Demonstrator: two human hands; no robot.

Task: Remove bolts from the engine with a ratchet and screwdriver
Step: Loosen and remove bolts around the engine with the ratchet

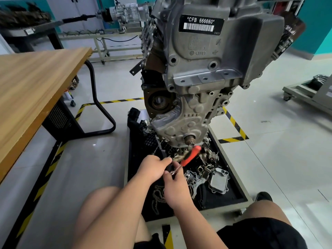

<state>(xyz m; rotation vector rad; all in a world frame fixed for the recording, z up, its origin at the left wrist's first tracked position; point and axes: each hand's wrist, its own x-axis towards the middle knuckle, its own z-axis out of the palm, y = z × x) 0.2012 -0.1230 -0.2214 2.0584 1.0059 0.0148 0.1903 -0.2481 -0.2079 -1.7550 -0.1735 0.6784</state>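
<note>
Head view, from left to right: the left hand (151, 167) is low down near the foot of the engine (197, 69), its fingers curled tight round the black handle of the ratchet (159, 143). The ratchet's thin steel shaft runs away and up towards the underside of the block. It is likely stiff and fairly heavy, so it is best held far down the handle for leverage, as it is held here.

Just to the right, touching the left hand, the right hand (175, 187) pinches the bare metal shaft of the screwdriver (191, 155) between thumb and fingers. The red handle points away towards the engine and nothing holds it. The tool should be light and rigid, but the shaft looks thin and slick, so the handle would give a surer hold.

Which bolt is being worked is too small to tell. Loose cast parts lie on the tray (235, 193) further right.
</note>
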